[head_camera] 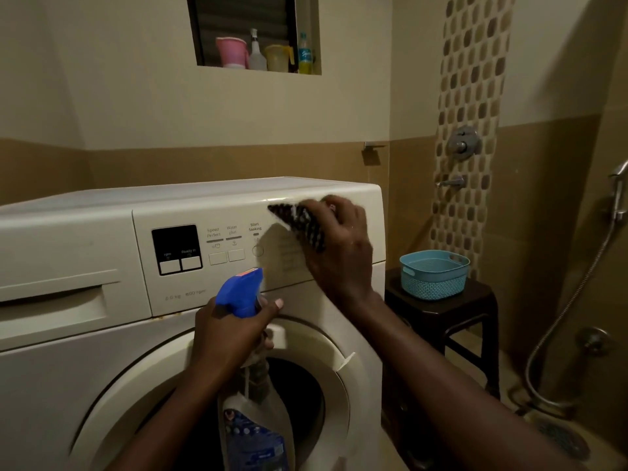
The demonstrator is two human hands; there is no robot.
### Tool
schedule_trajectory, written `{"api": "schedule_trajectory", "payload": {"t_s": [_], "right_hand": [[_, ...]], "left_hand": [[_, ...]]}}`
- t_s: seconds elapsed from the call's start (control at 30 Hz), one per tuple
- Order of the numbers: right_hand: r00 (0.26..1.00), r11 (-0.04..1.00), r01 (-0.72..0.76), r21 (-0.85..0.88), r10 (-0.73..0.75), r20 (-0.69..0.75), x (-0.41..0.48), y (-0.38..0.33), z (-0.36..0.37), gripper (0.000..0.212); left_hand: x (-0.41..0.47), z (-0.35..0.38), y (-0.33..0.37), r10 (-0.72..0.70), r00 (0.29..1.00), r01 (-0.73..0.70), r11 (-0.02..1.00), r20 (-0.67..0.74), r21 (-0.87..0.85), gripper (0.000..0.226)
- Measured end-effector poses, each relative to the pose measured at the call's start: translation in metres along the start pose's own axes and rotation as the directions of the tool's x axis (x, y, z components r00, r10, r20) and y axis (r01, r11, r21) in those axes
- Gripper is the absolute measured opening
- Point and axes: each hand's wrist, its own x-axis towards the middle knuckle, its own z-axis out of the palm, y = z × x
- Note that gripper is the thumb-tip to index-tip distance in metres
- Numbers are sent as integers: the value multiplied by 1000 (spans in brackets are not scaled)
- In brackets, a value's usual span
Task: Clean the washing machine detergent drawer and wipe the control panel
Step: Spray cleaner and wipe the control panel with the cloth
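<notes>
**Step in hand (judged): wiping the control panel, right-hand end.**

1. Nearest the camera, the left hand (234, 331) holds the spray bottle (253, 419) upright in front of the round door (136, 385). Its fingers are wrapped round the bottle neck, below the blue trigger head (239, 294). The nozzle points toward the panel. Whether a finger lies on the trigger cannot be told.

2. Just beyond, the right hand (343, 249) presses a dark, light-dotted cloth (299, 224) against the control panel (238, 283), near its upper right corner. The fingers are curled over the cloth and grip it. Hand and cloth are blurred, which suggests a stroke is under way. The hand hides whatever sits at that end of the panel.

3. The detergent drawer (57, 300) is at the left end of the fascia, shut flush. Whether it has been cleaned cannot be told.

**Procedure notes**

- Keep the cloth flat so that its whole face bears on the panel.
- Use light pressure near the round start button (258, 250), just left of the cloth, and over the square keys beside the display (175, 246). A firm press may start a programme.
- Spray onto the cloth, not at the display or the key gaps.
- Work from the right end toward the display in overlapping strokes, then run a cloth edge along the seam below the panel.

Farther off, a blue basket (433, 275) rests on a dark stool (441, 312) to the right of the machine. A wall niche (306, 73) above holds jugs and bottles.
</notes>
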Motion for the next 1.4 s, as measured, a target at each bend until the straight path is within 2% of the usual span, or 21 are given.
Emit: {"api": "schedule_trajectory", "payload": {"t_s": [0.07, 0.17, 0.23, 0.4, 0.47, 0.57, 0.63, 0.83, 0.97, 1.1, 1.23, 1.33, 1.4], "right_hand": [[998, 998, -60, 17, 61, -12, 22, 4, -5, 51], [974, 985, -173, 1, 171, 147, 34, 16, -6, 56], [970, 989, -145, 2, 142, 199, 27, 18, -2, 51], [982, 1000, -17, 3, 16, 190, -19, 20, 7, 34], [986, 999, -12, 33, 7, 165, -26, 25, 8, 32], [981, 986, -149, 72, 139, 134, -19, 22, 4, 42], [969, 974, -224, 35, 219, 116, -14, 20, 2, 50], [928, 937, -349, -27, 349, 127, -14, 19, -7, 72], [895, 910, -415, -10, 411, 174, -24, 25, -15, 64], [907, 917, -395, 63, 378, 188, -45, 33, -13, 48], [905, 885, -425, 189, 418, 79, -35, 28, -7, 58], [958, 947, -277, 164, 259, 120, -21, 26, -1, 70], [978, 984, -124, 128, 100, 183, -11, 28, -1, 69]], "left_hand": [[1, -1, -1, 18, 1000, -18, 999, 4, 29, 20], [2, -2, -2, 23, 999, -23, 1000, 28, 17, 20], [2, -1, -1, 21, 999, -22, 1000, 25, 15, 21], [3, -2, -4, -21, 1000, 21, 1000, -6, -8, 23], [3, -2, -4, -12, 1000, 12, 1000, 3, -5, 23], [2, -3, -3, 9, 1000, -9, 999, 11, 31, 23], [1, -3, -2, 17, 1000, -18, 999, 17, 48, 22], [0, -5, -1, 20, 1000, -21, 998, 15, 52, 23], [0, -5, -1, 23, 999, -25, 998, 26, 58, 24], [0, -4, -1, 26, 999, -28, 998, 35, 53, 24], [0, -6, -3, 15, 1000, -16, 998, 20, 52, 24], [-2, -7, -3, 20, 1000, -20, 998, 6, 62, 24], [-3, -6, -3, 26, 1000, -27, 998, 6, 60, 22]]}}
